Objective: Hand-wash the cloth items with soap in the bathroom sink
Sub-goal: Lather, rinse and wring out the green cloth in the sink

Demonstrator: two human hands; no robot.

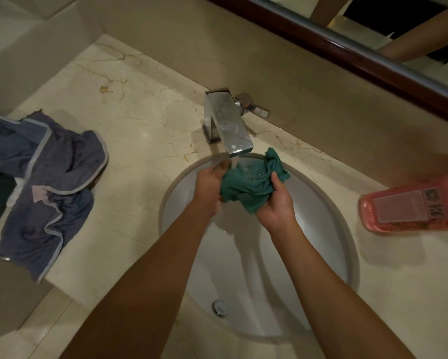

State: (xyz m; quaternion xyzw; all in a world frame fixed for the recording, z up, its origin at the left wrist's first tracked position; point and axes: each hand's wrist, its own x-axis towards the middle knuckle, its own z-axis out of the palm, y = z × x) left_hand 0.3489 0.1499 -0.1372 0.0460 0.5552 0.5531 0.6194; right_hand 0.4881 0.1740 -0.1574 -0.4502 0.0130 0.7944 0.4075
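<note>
While water runs from tap (pixel 226 123):
step: cloth (pixel 251 181) being wetted or rinsed, likely
cloth: bunched under tap, over sink (pixel 329 229)
left hand (pixel 209 189): curled on cloth
right hand (pixel 277 203): curled on cloth
next: soap (pixel 412 203), right of tap, probably needed

- No text can be read anywhere.
- The pink bottle (pixel 412 203) lying on the counter carries a pale label (pixel 399 207) with two dark square marks, perhaps codes; its print is too blurred to make out.
</note>
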